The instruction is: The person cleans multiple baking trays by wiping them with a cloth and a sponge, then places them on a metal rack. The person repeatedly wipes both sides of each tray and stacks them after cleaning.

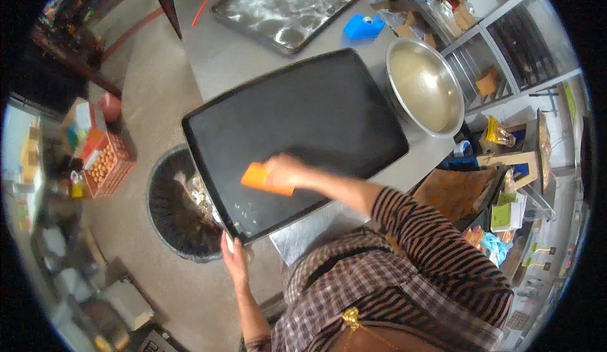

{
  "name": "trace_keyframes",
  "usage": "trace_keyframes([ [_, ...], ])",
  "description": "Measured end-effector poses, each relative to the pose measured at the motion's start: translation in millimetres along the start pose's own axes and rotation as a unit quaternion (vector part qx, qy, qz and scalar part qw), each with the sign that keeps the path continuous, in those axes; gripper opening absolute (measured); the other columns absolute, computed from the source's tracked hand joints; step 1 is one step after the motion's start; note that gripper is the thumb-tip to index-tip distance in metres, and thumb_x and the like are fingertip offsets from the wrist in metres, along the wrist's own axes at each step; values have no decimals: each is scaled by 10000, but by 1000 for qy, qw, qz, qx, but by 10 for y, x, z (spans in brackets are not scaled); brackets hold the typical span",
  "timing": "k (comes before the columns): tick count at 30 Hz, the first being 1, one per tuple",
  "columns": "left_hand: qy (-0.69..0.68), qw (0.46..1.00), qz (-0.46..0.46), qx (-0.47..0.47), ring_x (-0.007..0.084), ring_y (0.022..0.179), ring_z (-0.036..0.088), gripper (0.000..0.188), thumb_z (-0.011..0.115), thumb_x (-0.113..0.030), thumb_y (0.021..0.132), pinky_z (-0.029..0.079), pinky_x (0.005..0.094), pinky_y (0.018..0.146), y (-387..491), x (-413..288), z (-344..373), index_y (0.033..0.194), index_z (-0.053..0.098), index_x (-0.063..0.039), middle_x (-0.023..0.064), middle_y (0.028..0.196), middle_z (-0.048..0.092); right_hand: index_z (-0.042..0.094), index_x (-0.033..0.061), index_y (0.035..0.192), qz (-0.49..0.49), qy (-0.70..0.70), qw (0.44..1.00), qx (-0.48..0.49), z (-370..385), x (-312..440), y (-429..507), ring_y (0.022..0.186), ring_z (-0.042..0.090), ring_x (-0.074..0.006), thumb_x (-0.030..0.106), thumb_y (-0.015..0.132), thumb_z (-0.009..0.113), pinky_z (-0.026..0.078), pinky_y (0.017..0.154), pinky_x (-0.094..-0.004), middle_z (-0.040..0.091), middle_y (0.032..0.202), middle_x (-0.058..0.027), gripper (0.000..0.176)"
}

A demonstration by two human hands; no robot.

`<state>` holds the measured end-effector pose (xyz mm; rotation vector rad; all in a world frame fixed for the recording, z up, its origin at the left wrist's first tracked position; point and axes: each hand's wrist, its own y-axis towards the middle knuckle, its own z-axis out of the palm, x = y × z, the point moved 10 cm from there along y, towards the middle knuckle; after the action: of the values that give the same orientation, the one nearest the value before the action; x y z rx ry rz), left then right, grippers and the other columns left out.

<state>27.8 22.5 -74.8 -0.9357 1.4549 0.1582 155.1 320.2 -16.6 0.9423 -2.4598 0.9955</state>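
A large black baking tray (294,115) lies at a slant on the metal table, its left end jutting past the table edge. My right hand (285,171) grips a flat orange scraper (256,179) against the tray's surface. Small pale crumbs (244,214) are scattered near the tray's near-left corner. At that corner, my left hand (234,259) holds the rim, with a small white thing between fingers and tray that I cannot identify. Below the overhanging end stands a round bin with a black liner (166,209), holding light-coloured waste (199,195).
A wide steel bowl (424,86) stands right of the tray on the metal table (223,67). Farther back are a second tray with white smears (289,5) and a blue tape dispenser (364,27). On the left sits a crate of eggs (106,167).
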Motion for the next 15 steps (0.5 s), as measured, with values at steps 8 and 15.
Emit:
trace_keyframes([
  [8, 16, 999, -43, -6, 211, 1222, 527, 521, 573, -212, 1008, 404, 348, 1052, 35, 67, -3, 1473, 449, -15, 114, 1366, 554, 679, 288, 1253, -40, -247, 946, -208, -2593, -2142, 552, 1010, 679, -326, 258, 975, 577, 536, 883, -457, 720, 1112, -93, 298],
  [15, 20, 996, -92, 6, 135, 1027, 530, 507, 578, -274, 1018, 441, 297, 898, 7, 51, 10, 1456, 468, -42, 31, 1178, 590, 682, 196, 1227, 20, -215, 943, -255, -2458, -3022, 218, 921, 681, -373, 175, 946, 591, 549, 793, -462, 727, 1033, -108, 296],
])
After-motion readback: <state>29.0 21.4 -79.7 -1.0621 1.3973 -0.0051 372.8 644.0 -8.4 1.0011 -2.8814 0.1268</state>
